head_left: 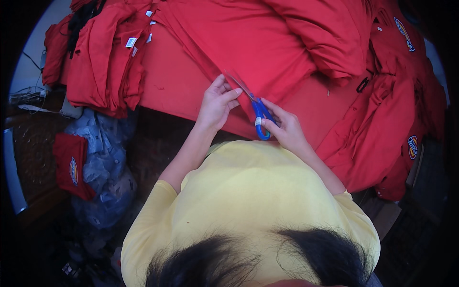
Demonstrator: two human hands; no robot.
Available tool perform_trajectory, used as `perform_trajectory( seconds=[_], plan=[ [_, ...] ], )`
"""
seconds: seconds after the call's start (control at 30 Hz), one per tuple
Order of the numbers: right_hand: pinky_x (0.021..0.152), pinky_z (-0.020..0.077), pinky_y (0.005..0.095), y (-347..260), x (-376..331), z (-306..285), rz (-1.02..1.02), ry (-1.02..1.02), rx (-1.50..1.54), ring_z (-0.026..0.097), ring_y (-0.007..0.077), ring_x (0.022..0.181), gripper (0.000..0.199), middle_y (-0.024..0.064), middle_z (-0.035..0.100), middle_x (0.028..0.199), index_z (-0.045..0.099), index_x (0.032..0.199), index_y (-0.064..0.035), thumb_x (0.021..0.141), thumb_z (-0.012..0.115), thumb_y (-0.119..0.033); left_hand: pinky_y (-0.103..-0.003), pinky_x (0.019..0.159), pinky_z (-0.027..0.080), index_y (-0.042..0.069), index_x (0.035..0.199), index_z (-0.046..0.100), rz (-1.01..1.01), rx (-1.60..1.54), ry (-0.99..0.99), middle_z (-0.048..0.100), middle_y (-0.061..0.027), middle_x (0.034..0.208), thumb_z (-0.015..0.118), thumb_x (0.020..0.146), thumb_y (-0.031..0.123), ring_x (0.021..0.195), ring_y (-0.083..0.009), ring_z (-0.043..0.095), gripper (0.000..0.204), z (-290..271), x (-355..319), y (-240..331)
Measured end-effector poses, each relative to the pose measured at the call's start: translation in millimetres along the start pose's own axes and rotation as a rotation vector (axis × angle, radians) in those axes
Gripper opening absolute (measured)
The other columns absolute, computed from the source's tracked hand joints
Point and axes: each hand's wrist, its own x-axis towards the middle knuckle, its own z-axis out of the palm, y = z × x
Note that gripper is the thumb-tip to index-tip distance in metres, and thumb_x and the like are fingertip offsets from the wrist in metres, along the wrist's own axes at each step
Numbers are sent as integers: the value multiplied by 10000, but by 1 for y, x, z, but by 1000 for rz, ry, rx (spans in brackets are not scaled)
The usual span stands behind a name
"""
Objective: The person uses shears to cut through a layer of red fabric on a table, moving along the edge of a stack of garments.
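My right hand (287,128) grips a pair of scissors (258,111) with blue handles, the thumb and fingers at the loops. Their metal blades point away and to the left, along the edge of a red garment (258,48) spread on the table. My left hand (216,106) is closed in a pinch on that garment's edge, close beside the blades. Whether a loose thread lies between the blades is too small to make out. The garment's near corner hangs toward me, between my hands.
A stack of folded red garments (103,62) with white tags sits at the left. More red garments (377,119) with oval patches drape over the table's right side. Below the left edge hang bluish plastic bags (103,162) and a red piece with a patch (71,165).
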Motion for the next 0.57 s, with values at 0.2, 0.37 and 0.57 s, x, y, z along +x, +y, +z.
perform_trajectory(
  seconds=[0.2, 0.37, 0.57],
  plan=[
    [669, 486, 199, -21, 11, -10, 296, -121, 128, 586, 83, 839, 492, 78, 600, 1008, 418, 1345, 3, 891, 581, -92, -315, 844, 488, 46, 1253, 473, 19, -160, 10, 599, -78, 1023, 556, 846, -48, 989, -174, 586, 426, -5, 8, 5],
    [663, 479, 196, -14, 19, -4, -9, -72, 21, 581, 78, 818, 484, 72, 599, 979, 425, 1343, 0, 887, 570, -78, -287, 835, 464, 58, 1270, 469, 64, -11, -61, 598, -64, 1035, 559, 845, -37, 971, -150, 574, 445, -8, 18, 18],
    [798, 490, 250, -17, 36, -6, 37, -60, 108, 628, 135, 868, 499, 113, 644, 978, 460, 1325, -42, 861, 610, -144, -285, 809, 464, 99, 1336, 410, 51, 87, -117, 590, -54, 1042, 576, 836, -26, 914, -135, 571, 542, -2, 19, 29]
  ],
)
